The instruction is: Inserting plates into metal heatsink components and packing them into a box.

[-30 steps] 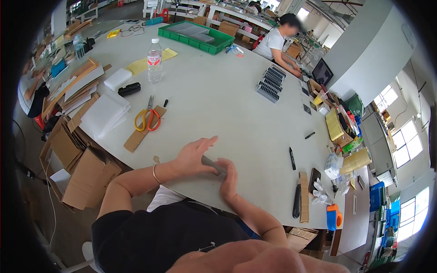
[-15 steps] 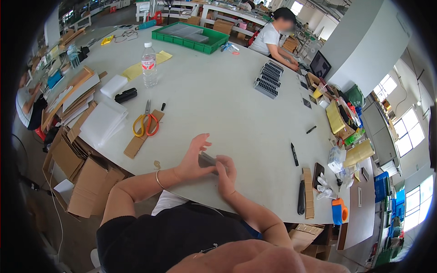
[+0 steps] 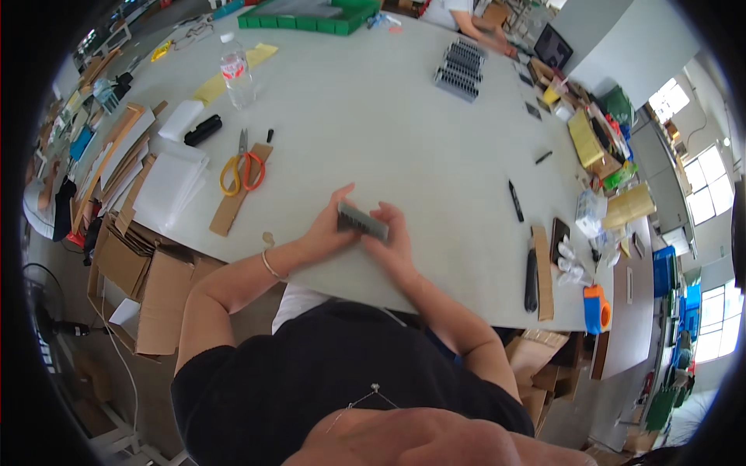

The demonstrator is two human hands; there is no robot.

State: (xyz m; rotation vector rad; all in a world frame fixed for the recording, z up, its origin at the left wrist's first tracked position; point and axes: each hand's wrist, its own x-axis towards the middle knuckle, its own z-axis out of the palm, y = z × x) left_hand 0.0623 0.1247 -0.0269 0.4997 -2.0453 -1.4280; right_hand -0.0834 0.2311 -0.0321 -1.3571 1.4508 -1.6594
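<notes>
Close to the table's near edge, a small grey rectangular block (image 3: 364,222) with dark marks along one side sits between my two hands; its exact kind is too blurred to tell. My left hand (image 3: 328,224) grips its left end, with fingers curled behind it. At the right end, my right hand (image 3: 394,239) holds it with thumb below and fingers above. Farther off on the table stand several grey pieces with rows of dark slots (image 3: 460,71), grouped together.
Scissors (image 3: 243,167) lie on a cardboard strip (image 3: 225,213) at the left, near a water bottle (image 3: 235,74) and white foam sheets (image 3: 171,182). A marker (image 3: 516,200), a black-handled tool (image 3: 531,279) and an orange-and-blue tape dispenser (image 3: 596,309) lie at the right. Another person (image 3: 454,15) sits across the table.
My view has tilted down, so the table things appear higher. The block has been turned, and its dark-marked side now shows. My right hand's fingers have spread more around it.
</notes>
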